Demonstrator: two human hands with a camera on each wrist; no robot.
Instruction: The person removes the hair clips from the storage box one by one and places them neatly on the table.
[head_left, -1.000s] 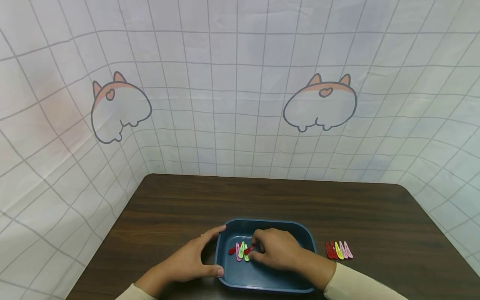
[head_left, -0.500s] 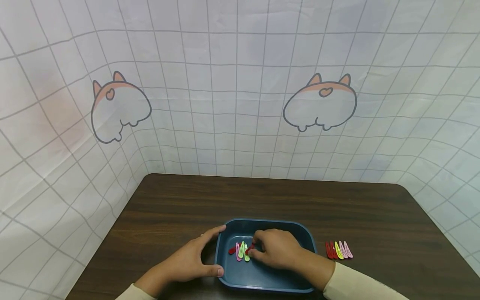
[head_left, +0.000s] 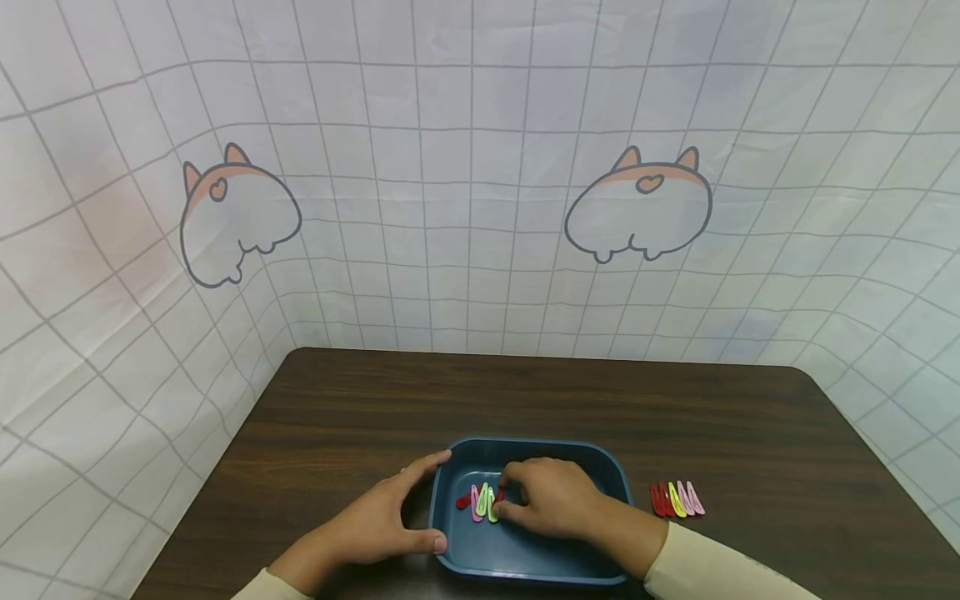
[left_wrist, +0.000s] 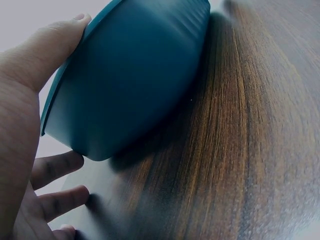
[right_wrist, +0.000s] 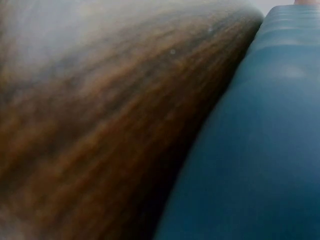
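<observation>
My right hand (head_left: 557, 500) reaches into a blue tray (head_left: 517, 557) and pinches a red hair clip (head_left: 499, 495) between thumb and fingers. That clip stands beside two light green clips (head_left: 482, 500), a pink clip (head_left: 476, 507) and another red clip (head_left: 463, 502), all in a row on the tray floor. My left hand (head_left: 375, 518) spreads along the tray's left side, thumb near the front and index finger at the back corner. In the left wrist view its thumb (left_wrist: 60, 42) touches the rim. The right wrist view shows only the tray's outer wall (right_wrist: 265, 135) and tabletop.
To the right of the tray, a second row of red, yellow and pink hair clips (head_left: 677, 500) lies on the dark wooden table (head_left: 360, 400). A white grid-patterned cloth (head_left: 450, 208) hangs behind the table and along its sides.
The red clip in my right fingers has turned from slanting to more upright, alongside the green clips. My right hand has shifted very slightly left; the left hand stays put.
</observation>
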